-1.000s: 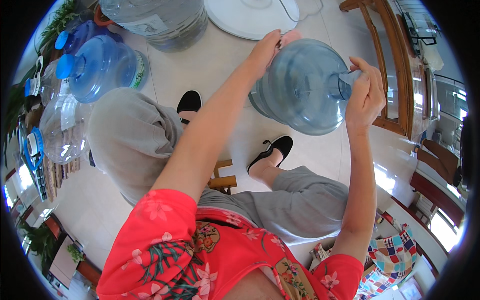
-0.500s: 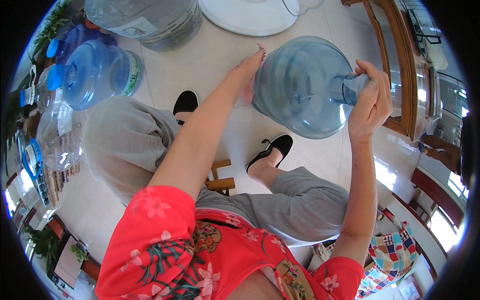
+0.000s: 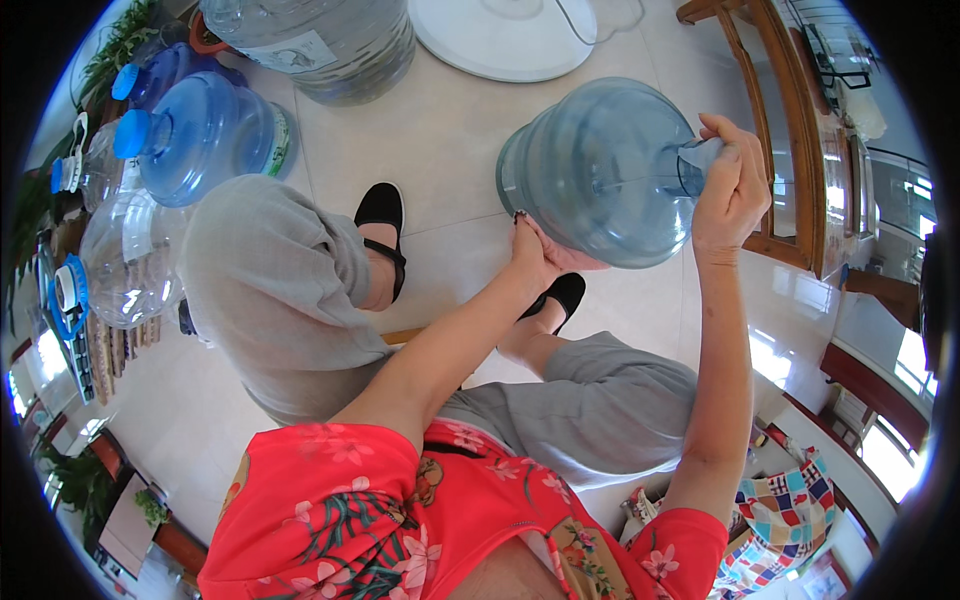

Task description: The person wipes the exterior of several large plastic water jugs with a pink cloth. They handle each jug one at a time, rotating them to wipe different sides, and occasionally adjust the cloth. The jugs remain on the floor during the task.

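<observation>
Pale floor tiles [image 3: 450,120] are seen from above, with a white round base [image 3: 505,35] at the top and a wooden chair [image 3: 790,130] on the right. A big blue water bottle [image 3: 600,170] is held up off the floor, tipped on its side, with its neck pointing right. The bottle is gripped at the neck by the right hand [image 3: 730,190], whose fingers are curled tight around it. The bottle's lower side is propped by the left hand [image 3: 540,250], which is pressed flat and open against it from below. Under the bottle, grey trousers [image 3: 290,290] and two black shoes [image 3: 380,210] are seen.

At the top, a large clear bottle [image 3: 320,40] is stood on the floor. On the left, well apart from the hands, a blue bottle with a blue cap [image 3: 195,135] and a clear bottle with a blue ring cap [image 3: 125,265] are laid on their sides. A red flowered top [image 3: 400,520] is seen at the bottom, and a checked bag [image 3: 790,525] at the lower right.
</observation>
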### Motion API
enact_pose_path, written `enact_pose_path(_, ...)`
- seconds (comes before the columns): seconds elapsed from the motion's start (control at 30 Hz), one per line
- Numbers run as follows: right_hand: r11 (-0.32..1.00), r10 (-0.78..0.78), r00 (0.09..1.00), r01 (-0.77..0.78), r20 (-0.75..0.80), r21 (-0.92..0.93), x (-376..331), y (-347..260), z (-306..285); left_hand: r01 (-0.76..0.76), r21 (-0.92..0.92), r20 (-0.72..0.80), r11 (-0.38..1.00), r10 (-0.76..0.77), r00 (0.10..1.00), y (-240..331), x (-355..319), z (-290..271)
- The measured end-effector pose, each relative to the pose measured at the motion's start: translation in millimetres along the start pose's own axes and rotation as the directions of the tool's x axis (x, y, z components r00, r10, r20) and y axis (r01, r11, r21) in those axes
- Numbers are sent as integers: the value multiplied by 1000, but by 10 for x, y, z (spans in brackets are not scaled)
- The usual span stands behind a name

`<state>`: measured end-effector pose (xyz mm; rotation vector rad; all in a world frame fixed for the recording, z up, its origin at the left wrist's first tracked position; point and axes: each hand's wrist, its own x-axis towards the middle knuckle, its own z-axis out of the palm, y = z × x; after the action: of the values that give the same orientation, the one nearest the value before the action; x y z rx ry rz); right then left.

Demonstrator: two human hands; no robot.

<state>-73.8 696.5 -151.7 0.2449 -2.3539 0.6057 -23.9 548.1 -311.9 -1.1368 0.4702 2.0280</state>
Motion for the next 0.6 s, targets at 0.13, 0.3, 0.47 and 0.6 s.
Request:
enact_pose_path(0.13, 999, 14, 1000, -14, 3, -33, -13, -6, 4, -78, 157, -205, 985, 110, 973, 184, 236, -150)
enact_pose_path(0.3, 999, 33, 999, -33, -8, -15, -2, -19, 4, -585, 110, 108, 803, 576, 810, 516, 546, 63)
enact_pose_path(0.47, 998, 63, 998, -63, 13, -20, 14, -63, -4, -599, 445, 525, 665, 348, 776, 1187, 1072, 330)
enact_pose_path(0.6, 998, 66, 998, -66, 11, 20, 13, -52, 16, -519, 647, 602, 559, 44, 797, 1361, 697, 992)
